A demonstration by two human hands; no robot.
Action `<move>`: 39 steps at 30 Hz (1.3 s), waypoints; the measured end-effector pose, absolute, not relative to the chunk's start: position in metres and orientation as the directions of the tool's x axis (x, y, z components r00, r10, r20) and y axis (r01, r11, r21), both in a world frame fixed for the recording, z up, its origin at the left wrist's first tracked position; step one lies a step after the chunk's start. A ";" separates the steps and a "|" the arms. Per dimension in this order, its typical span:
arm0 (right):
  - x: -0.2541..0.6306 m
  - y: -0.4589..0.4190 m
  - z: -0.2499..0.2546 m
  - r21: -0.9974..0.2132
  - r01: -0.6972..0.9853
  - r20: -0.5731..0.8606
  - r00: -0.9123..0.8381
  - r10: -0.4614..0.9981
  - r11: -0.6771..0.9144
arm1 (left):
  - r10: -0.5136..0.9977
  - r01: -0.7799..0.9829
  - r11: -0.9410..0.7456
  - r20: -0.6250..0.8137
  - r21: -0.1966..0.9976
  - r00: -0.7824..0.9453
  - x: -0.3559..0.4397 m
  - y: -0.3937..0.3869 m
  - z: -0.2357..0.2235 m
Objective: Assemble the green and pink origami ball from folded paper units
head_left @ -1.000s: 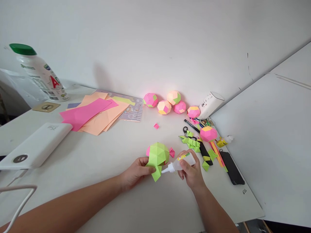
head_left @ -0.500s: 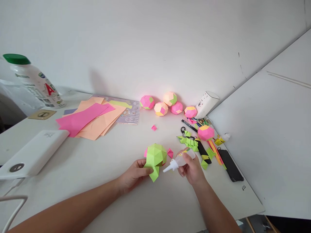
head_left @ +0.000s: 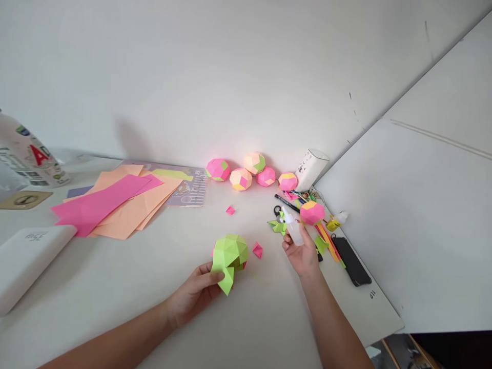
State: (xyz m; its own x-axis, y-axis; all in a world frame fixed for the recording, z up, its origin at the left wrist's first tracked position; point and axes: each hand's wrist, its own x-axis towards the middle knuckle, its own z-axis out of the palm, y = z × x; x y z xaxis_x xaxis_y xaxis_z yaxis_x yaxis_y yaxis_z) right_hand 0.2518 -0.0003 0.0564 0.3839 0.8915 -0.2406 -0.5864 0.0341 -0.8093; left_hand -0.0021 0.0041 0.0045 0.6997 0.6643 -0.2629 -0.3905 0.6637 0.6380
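My left hand [head_left: 196, 293] is closed on a green folded-paper ball [head_left: 229, 253] and its loose green flap, low on the white table [head_left: 115, 287]. My right hand [head_left: 303, 256] grips a small clear glue bottle [head_left: 292, 228], nozzle pointing up and away, over a pile of green folded paper pieces [head_left: 277, 225]. A small pink folded piece [head_left: 257, 249] lies between my hands. Just beyond my right hand sits a pink and yellow paper ball [head_left: 311, 212].
Several pink, peach and green paper balls [head_left: 240, 179] line the wall beside a white box [head_left: 311, 168]. Pink and peach paper sheets [head_left: 115, 202] lie left, with a white power bank [head_left: 26, 259] and a bottle [head_left: 26, 156]. A black phone [head_left: 351, 260] lies right.
My right hand has swung the glue bottle away from the green ball, up and to the right, turning the nozzle upward. The camera view has shifted right.
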 end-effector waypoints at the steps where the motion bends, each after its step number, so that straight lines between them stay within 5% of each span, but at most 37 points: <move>1: 0.253 0.001 0.054 -0.818 -0.574 -0.226 0.380 0.897 0.037 | 0.659 -0.394 0.670 -0.262 0.629 0.705 -0.001 0.004 0.005; 9: 0.256 0.008 0.029 -0.936 -0.339 -0.062 0.416 0.907 0.092 | 0.648 -0.410 0.669 -0.216 0.620 0.730 0.001 0.006 0.004; 20: 0.260 0.015 0.026 -0.897 -0.442 -0.151 0.293 0.944 -0.006 | 0.641 -0.382 0.683 -0.261 0.622 0.721 0.001 0.008 0.014; 30: 0.260 0.020 0.008 -0.999 0.022 0.048 0.324 0.945 0.044 | 0.626 -0.387 0.689 -0.235 0.612 0.743 -0.001 0.008 0.010; 39: 0.259 0.013 0.001 -0.904 0.426 0.126 0.207 0.970 0.027 | 0.636 -0.353 0.689 -0.293 0.633 0.714 -0.001 0.006 0.010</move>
